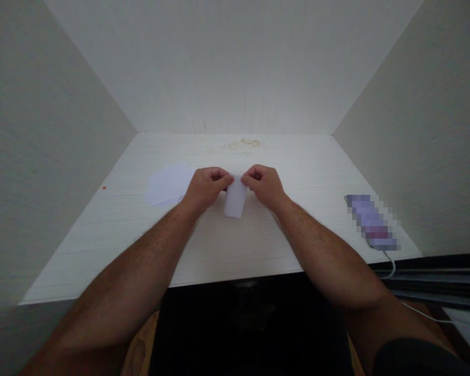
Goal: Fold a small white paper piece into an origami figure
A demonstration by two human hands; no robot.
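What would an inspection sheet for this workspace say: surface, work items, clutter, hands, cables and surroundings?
Surface: white tabletop, with a yellowish-brown stain near the back and a small orange-red spot at left.
Work items: small white paper between the hands; loose white sheets lying left.
Clutter: phone-like device at right, pixelated, details unreadable.
Hands: left hand and right hand each pinch an upper corner of the small white paper.
Cables: white cable from the device's near end, passing over the table's front edge.
Surroundings: pale walls at back, left and right.
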